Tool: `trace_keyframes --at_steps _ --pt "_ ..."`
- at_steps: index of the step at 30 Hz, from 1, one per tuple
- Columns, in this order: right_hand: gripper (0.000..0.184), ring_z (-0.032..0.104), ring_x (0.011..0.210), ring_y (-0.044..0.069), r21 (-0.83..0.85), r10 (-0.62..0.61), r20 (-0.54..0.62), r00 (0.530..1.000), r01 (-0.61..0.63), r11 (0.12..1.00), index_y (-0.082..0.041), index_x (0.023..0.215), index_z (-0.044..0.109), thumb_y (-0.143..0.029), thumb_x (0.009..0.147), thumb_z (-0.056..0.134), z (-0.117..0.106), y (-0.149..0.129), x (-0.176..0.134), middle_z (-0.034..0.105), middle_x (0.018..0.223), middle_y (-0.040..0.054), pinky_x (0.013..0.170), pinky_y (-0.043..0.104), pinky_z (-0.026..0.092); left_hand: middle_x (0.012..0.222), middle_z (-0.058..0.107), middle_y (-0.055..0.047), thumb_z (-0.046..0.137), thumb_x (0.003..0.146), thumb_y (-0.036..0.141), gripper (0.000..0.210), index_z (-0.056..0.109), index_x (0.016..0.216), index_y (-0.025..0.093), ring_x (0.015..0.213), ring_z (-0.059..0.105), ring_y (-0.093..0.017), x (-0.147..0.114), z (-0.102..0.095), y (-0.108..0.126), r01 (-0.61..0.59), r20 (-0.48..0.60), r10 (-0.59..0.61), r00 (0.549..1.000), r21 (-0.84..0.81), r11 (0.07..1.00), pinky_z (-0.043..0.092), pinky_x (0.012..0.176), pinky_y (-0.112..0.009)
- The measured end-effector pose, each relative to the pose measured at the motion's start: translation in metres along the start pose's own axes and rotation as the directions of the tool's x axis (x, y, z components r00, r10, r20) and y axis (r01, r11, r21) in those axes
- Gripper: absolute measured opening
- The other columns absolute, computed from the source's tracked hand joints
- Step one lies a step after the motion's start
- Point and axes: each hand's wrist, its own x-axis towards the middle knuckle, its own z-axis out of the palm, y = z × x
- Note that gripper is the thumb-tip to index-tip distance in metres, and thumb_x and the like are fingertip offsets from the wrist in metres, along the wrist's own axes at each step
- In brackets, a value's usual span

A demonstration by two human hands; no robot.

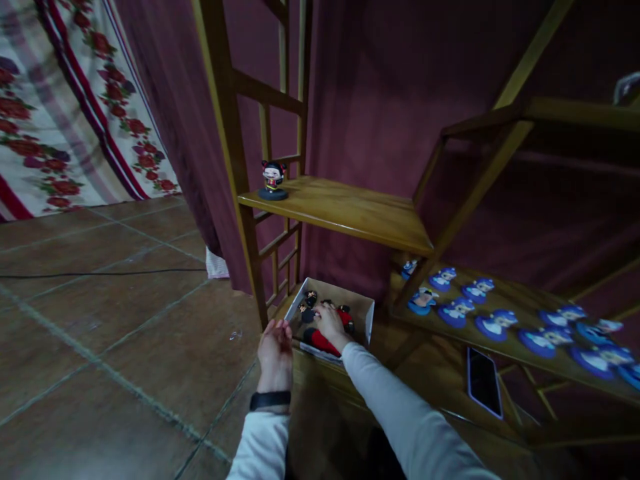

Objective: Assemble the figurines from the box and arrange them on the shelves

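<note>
A shallow open cardboard box (371, 320) stands on the low shelf, with several small dark-haired figurines and a red piece inside. My right hand (330, 325) reaches into it from the front. Its fingers are bent together at the dark round base of a small figurine (305, 311); the contact is partly hidden. Just outside the box's left front corner is my left hand (275, 350), palm turned up, fingers loosely curled, with nothing visible in it. On the shelf board above, a similar figurine (273, 177) in red and black stands upright on a round dark base.
Several blue-and-white figurines (495, 325) on round bases line the right shelf (515, 293). A phone (484, 381) lies below them. The wooden board (350, 207) overhangs behind the box, and a slatted wooden post (230, 133) rises at left. A cable (100, 275) crosses the tiled floor.
</note>
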Motion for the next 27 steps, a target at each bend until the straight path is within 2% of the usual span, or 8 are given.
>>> trace_keyframes --at_steps 3,6,10,15,20,24,27 --pt "0.036 0.045 0.111 0.023 -0.073 -0.010 0.006 1.000 0.011 0.997 -0.023 0.113 0.057 -0.022 0.077 0.057 0.017 -0.002 0.014 0.057 0.113 0.0073 0.094 0.032 0.035 0.072 0.057 -0.001 0.040 0.073 -0.007 0.027 0.049 0.086 0.015 0.053 0.058 -0.005 0.009 -0.001 0.004 0.110 -0.018 -0.109 0.994 0.011 0.994 0.047 0.045 -0.012" --pt "0.045 0.043 0.111 0.025 -0.099 -0.019 0.013 1.000 0.020 0.995 -0.025 0.117 0.054 -0.025 0.073 0.062 0.029 -0.002 0.019 0.053 0.115 0.0080 0.092 0.034 0.036 0.072 0.058 -0.001 0.042 0.073 -0.006 0.026 0.052 0.086 0.015 0.056 0.059 -0.006 0.018 0.005 0.012 0.060 0.030 -0.060 0.998 -0.005 0.998 0.047 0.045 -0.012" --pt "0.037 0.043 0.110 0.024 -0.104 -0.036 0.006 0.999 0.036 0.994 -0.025 0.109 0.057 -0.023 0.073 0.063 0.035 0.001 0.018 0.053 0.112 0.0076 0.090 0.034 0.037 0.069 0.059 -0.002 0.042 0.073 -0.005 0.025 0.053 0.086 0.014 0.055 0.059 -0.006 0.026 0.011 0.018 0.055 0.046 -0.054 0.997 -0.007 0.998 0.048 0.046 -0.013" --pt "0.023 0.049 0.101 0.020 -0.079 -0.028 -0.029 0.999 0.026 0.997 -0.019 0.097 0.055 -0.017 0.074 0.059 0.031 0.004 0.011 0.057 0.103 0.0057 0.089 0.033 0.036 0.068 0.060 -0.002 0.042 0.074 -0.005 0.024 0.053 0.084 0.014 0.054 0.059 -0.007 0.024 0.009 0.018 0.107 0.050 -0.107 0.993 0.005 0.994 0.048 0.046 -0.015" --pt "0.018 0.056 0.089 0.015 -0.007 0.005 -0.045 0.999 -0.005 1.000 -0.023 0.094 0.052 -0.017 0.077 0.056 0.020 0.004 -0.001 0.057 0.102 0.0011 0.074 0.026 0.040 0.067 0.059 -0.002 0.044 0.075 -0.002 0.021 0.054 0.083 0.014 0.054 0.059 -0.007 0.027 0.011 0.005 0.079 0.056 -0.082 0.995 0.059 0.995 0.047 0.048 -0.015" --pt "0.013 0.057 0.084 0.015 0.027 -0.004 -0.093 0.996 0.006 1.000 -0.024 0.092 0.051 -0.021 0.079 0.055 0.011 -0.005 -0.010 0.057 0.099 -0.0001 0.069 0.024 0.040 0.060 0.056 -0.001 0.044 0.076 0.002 0.016 0.054 0.077 0.015 0.048 0.056 -0.008 0.033 0.012 -0.014 0.219 -0.053 -0.213 0.976 0.218 0.951 0.047 0.048 -0.018" --pt "0.012 0.057 0.083 0.015 0.079 -0.065 -0.146 0.987 0.077 0.994 -0.025 0.092 0.051 -0.021 0.081 0.051 0.006 -0.017 -0.018 0.056 0.098 -0.0001 0.069 0.025 0.041 0.057 0.054 0.000 0.048 0.076 0.009 0.009 0.052 0.075 0.017 0.046 0.054 -0.010 0.036 0.013 -0.023 0.291 -0.096 -0.275 0.957 0.276 0.916 0.047 0.047 -0.021"
